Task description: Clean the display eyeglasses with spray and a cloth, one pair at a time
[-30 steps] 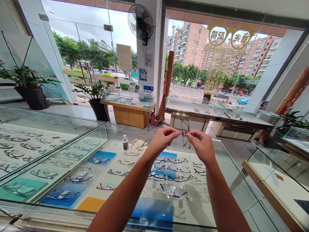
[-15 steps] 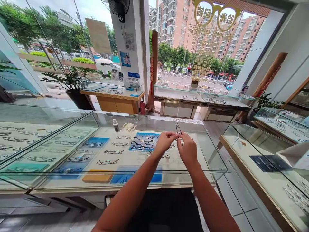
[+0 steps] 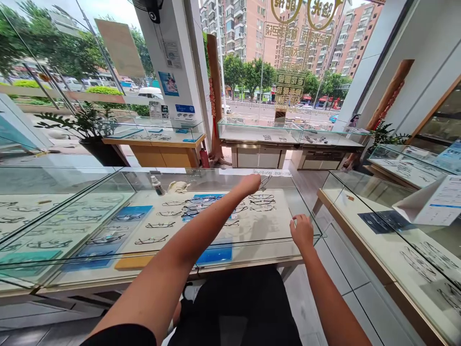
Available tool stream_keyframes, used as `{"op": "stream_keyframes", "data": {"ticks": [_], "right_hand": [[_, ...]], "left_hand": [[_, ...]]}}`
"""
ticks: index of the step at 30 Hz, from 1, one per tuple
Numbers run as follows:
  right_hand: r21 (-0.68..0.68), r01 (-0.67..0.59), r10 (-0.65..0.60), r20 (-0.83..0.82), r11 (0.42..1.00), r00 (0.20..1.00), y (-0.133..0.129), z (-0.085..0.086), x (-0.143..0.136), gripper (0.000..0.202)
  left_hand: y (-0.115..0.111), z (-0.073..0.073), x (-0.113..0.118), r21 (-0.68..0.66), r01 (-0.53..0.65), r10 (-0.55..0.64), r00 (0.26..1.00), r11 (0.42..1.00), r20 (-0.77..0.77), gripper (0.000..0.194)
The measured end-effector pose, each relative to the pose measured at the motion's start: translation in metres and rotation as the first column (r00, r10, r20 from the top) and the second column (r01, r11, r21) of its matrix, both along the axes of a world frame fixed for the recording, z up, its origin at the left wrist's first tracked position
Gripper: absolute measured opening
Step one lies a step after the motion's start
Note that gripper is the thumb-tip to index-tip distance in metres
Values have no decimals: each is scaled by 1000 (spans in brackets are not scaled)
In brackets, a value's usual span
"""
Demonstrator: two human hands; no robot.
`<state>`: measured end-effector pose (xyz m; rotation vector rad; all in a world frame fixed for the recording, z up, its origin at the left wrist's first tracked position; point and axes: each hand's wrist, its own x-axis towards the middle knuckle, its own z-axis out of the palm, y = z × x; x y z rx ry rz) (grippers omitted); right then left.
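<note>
My left hand [image 3: 250, 184] reaches over the far part of the glass display case [image 3: 219, 246] and is closed on a pair of glasses [image 3: 266, 182], seen thin and tilted beyond the fingers. Close by, a short column of glasses [image 3: 261, 202] lies under the glass. Out to the right, my right hand [image 3: 302, 231] is at the case's right edge, its fingers loosely bent and apart, with nothing in it. Whether it touches the glass I cannot tell. More glasses lie on a blue mat [image 3: 209, 197], partly hidden by my left forearm.
A small bottle [image 3: 157, 185] and a crumpled cream cloth [image 3: 178, 187] are at the case's far left. A second glass case [image 3: 326, 194] stands to the right across a narrow aisle, with a white folded card [image 3: 441, 199] on it. A potted plant [image 3: 104, 149] stands beyond.
My hands were together around the glasses and have parted. The left has carried the glasses farther away; the right has let go and moved right and nearer. The view has shifted slightly.
</note>
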<state>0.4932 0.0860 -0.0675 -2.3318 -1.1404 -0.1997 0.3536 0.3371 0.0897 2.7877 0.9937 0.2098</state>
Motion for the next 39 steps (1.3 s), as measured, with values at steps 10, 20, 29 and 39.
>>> {"op": "stream_keyframes", "data": {"ticks": [10,20,29,39], "right_hand": [[107,55,-57,16,993,998,1,-19,0,23],[132,81,-79,-17,988,997,1,-17,-3,22],[149,83,-82,-16,985,997,0,-16,-4,20],[187,89,-80,-56,978,995,-2,-18,-4,22]], "left_hand": [[39,-39,56,63,46,-29,966,997,-257,26],[58,-58,75,101,82,-54,967,991,-251,18],[48,-70,73,88,138,-108,952,987,-288,18],[27,-43,14,129,129,-104,977,983,-187,30]]}}
